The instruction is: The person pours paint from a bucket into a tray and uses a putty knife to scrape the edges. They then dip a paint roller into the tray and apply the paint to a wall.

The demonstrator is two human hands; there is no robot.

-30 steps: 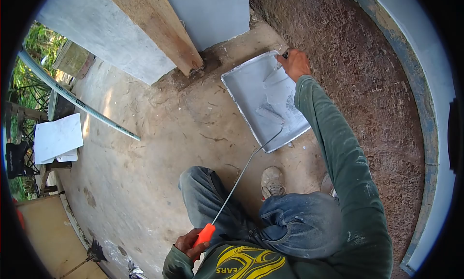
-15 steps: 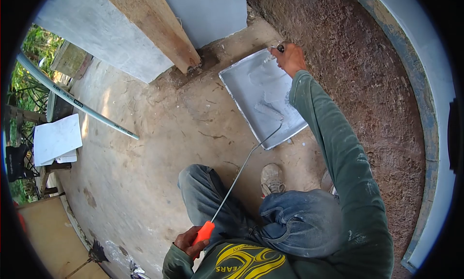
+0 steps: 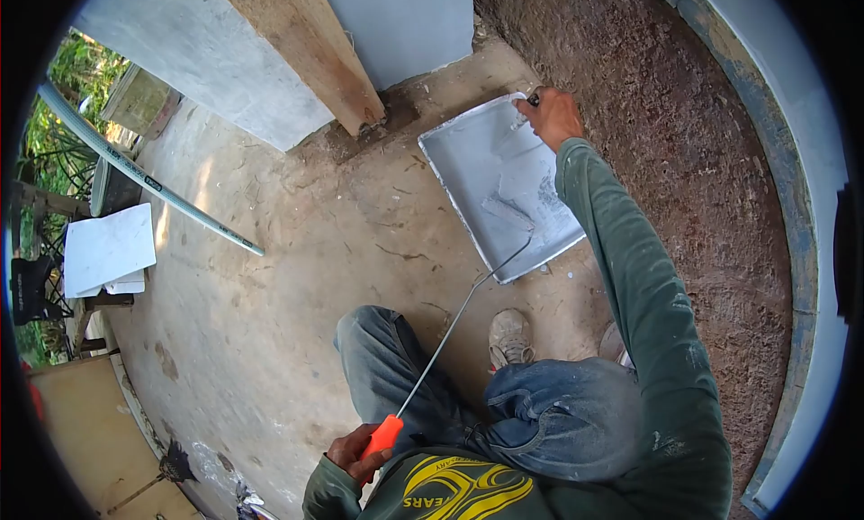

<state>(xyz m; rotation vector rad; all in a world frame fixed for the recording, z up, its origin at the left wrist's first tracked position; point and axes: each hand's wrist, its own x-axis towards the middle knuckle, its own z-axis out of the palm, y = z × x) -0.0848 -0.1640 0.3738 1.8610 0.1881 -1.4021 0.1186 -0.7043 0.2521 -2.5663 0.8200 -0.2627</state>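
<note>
My left hand (image 3: 353,452) is closed round the orange handle of a long-framed paint roller (image 3: 384,436), low in the view. Its thin metal rod runs up over the near rim of a paint tray (image 3: 447,196). The roller's coated head rests on the tray floor near that end, amid pale grey-white paint. At the far right corner of the tray, my right hand (image 3: 556,120) grips the dark handle of what looks like a paintbrush (image 3: 534,99). Its pale end points down into the tray, partly hidden by the fingers.
A wooden post (image 3: 310,47) stands before pale grey panels beyond the tray. Rough brown wall (image 3: 684,160) rises on the right. A hose (image 3: 171,196) reaches in from the left, near white sheets (image 3: 110,250). My shoe (image 3: 511,338) is just below the tray.
The whole scene has shifted slightly right and down in view. My right hand remains at the tray's far corner with the brush. The roller head stays in the tray, held by my left hand.
</note>
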